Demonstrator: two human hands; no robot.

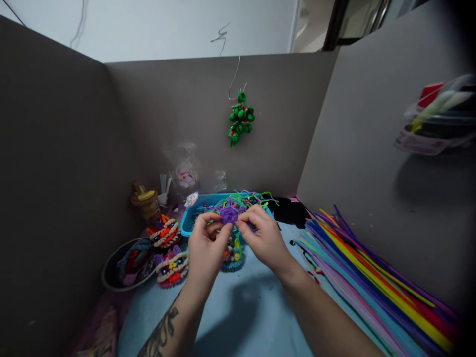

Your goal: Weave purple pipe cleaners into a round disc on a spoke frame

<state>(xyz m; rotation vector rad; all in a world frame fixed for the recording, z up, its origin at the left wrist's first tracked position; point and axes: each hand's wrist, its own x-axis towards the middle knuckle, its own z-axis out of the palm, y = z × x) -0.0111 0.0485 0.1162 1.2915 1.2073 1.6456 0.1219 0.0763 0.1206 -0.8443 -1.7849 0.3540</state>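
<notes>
A small purple piece of coiled pipe cleaner (229,214) is held up between my two hands, above the front edge of a blue tray. My left hand (211,240) pinches its left side between thumb and fingers. On the opposite side, the fingertips of my right hand (262,233) grip its right edge. Below and partly behind my left hand sits a colourful fuzzy figure (235,255) with a blue fringe, its upper part hidden. Two similar figures lie to the left: one with purple ears (171,267) and one in orange and cream (166,232).
The blue tray (189,218) holds loose pipe-cleaner scraps. A bundle of long coloured pipe cleaners (372,282) lies at right. At left stand a metal bowl (107,270) and a brown-lidded jar (146,203). A green ornament (241,119) hangs on the grey partition (178,109).
</notes>
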